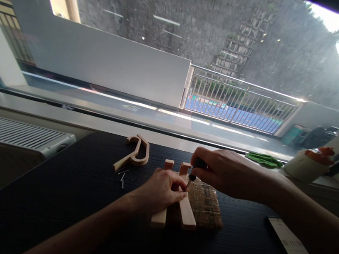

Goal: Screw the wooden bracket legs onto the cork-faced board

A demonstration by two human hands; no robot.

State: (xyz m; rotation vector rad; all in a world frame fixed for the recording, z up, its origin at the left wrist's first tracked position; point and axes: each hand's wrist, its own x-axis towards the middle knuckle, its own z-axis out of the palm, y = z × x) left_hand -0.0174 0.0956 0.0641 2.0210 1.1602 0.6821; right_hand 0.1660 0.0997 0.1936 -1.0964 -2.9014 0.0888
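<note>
My right hand [218,169] grips the dark handle of a screwdriver [193,173], which slants down to the right-hand wooden piece [188,213]. At its tip, the thumb and index finger of my left hand [162,187] are pinched together; anything between them is too small to make out. My left hand rests over a second wooden piece [159,219], hiding its middle. Both pale pieces have a bent far end. Beneath them lies a brown, rough-looking block [208,208], partly covered by the pieces and my hands.
Two hook-shaped wooden pieces [141,161] lie at the back left, with several screws [123,178] nearby. A phone-like device showing a timer [294,241] is on the dark table [80,219] at right. A green cloth [264,159] and a pale container [306,165] stand by the window.
</note>
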